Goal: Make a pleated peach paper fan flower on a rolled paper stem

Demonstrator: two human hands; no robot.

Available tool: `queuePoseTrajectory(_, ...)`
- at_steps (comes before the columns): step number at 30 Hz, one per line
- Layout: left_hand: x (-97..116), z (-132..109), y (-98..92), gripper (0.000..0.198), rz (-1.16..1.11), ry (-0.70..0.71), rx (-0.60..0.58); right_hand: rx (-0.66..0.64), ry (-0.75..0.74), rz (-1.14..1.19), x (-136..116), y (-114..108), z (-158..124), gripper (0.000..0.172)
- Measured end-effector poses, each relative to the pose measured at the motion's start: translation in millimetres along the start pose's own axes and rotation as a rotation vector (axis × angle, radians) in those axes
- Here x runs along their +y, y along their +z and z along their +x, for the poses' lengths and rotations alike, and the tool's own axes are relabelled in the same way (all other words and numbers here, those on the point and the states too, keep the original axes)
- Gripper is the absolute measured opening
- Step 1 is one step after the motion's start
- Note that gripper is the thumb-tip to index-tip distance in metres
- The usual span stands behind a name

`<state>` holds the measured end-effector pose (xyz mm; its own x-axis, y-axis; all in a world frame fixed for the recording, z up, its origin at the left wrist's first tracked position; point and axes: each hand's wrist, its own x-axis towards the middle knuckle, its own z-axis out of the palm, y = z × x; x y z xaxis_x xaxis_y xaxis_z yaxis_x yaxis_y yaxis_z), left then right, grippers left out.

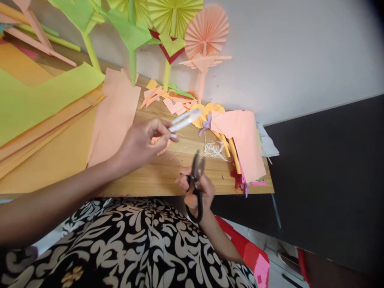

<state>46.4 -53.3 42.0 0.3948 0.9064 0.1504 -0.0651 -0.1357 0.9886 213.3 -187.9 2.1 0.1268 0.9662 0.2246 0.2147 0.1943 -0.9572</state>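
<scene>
My left hand (pixel 147 138) is over the middle of the wooden table, its thumb and fingers pinched on a white looped strip (pixel 186 120). Motion blurs the strip, so I cannot tell whether it is thread or paper. A small peach paper piece (pixel 163 149) shows partly behind the fingers. Near the table's front edge, my right hand (pixel 207 188) grips black-handled scissors (pixel 196 176), blades pointing up and slightly apart. The scissors do not touch the strip. Beyond them lies a tangle of white thread (pixel 214 149).
Large green and orange paper sheets (pixel 39 104) cover the left side, beside a peach sheet (pixel 115 108). Folded paper flowers, one a peach fan flower (pixel 207 34), lean on the wall. Paper scraps (pixel 174 98) lie behind; a peach paper piece (pixel 246 140) drapes the right end.
</scene>
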Motion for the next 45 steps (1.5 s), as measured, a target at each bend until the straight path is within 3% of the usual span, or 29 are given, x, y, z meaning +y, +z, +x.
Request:
queuePoseTrajectory(3,-1.1,3.5,-2.1,0.014,-0.010,-0.003,0.081,-0.002,-0.213,-0.217,-9.0,-20.8,2.6,0.063)
queuePoseTrajectory(5,-0.7,5.4,-2.2,0.015,-0.011,0.008,0.087,-0.135,-0.294,-0.422,-14.1,-36.5,5.6,0.048)
queuePoseTrajectory(7,-1.1,6.3,-1.7,0.015,0.004,0.022,0.065,-0.336,-0.309,-0.658,-15.8,-50.7,6.8,0.043)
queuePoseTrajectory(9,-2.9,6.4,-1.0,0.013,0.030,0.031,0.032,-0.492,-0.287,-0.822,-15.0,-61.5,6.1,0.050)
queuePoseTrajectory(12,-6.1,5.3,-0.3,0.013,0.098,0.044,-0.024,-0.585,-0.241,-0.895,-17.3,-70.7,5.8,0.053)
queuePoseTrajectory(14,-7.3,3.7,-0.1,0.014,0.162,0.051,-0.070,-0.517,-0.254,-0.893,-23.8,-72.8,9.5,0.049)
queuePoseTrajectory(18,-8.5,-2.3,1.4,0.013,0.285,0.113,-0.175,-0.142,-0.386,-0.918,-36.7,-65.6,21.5,0.042)
queuePoseTrajectory(21,-11.4,-7.9,4.5,0.013,0.329,0.163,-0.275,-0.126,-0.421,-0.945,-32.0,-52.6,24.7,0.034)
queuePoseTrajectory(24,-15.3,-11.0,8.8,0.011,0.246,0.127,-0.349,-0.118,-0.414,-1.008,-17.7,-49.6,16.8,0.025)
queuePoseTrajectory(26,-16.9,-11.1,11.4,0.015,0.175,0.062,-0.325,-0.039,-0.417,-1.062,-8.8,-61.3,5.8,0.024)
queuePoseTrajectory(29,-18.6,-8.5,13.9,0.023,0.152,-0.028,-0.238,0.074,-0.362,-1.188,1.6,-95.6,-10.6,0.024)
queuePoseTrajectory(33,-22.3,-4.5,15.6,0.024,0.154,-0.008,-0.233,0.049,-0.235,-1.264,8.1,-124.7,-15.3,0.022)
queuePoseTrajectory(36,-23.3,-3.8,17.4,0.021,0.167,0.019,-0.250,0.094,-0.255,-1.072,0.7,-106.6,-2.4,0.016)
queuePoseTrajectory(39,-22.0,-4.5,19.3,0.019,0.206,0.021,-0.259,0.009,-0.225,-0.837,-11.4,-70.8,20.2,0.013)
queuePoseTrajectory(42,-19.9,-6.2,20.6,0.019,0.211,0.031,-0.248,-0.052,-0.219,-0.747,-19.6,-43.7,40.6,0.012)
queuePoseTrajectory(45,-15.8,-7.0,18.6,0.022,0.210,0.021,-0.228,-0.084,-0.225,-0.701,-23.4,-32.4,51.0,0.016)
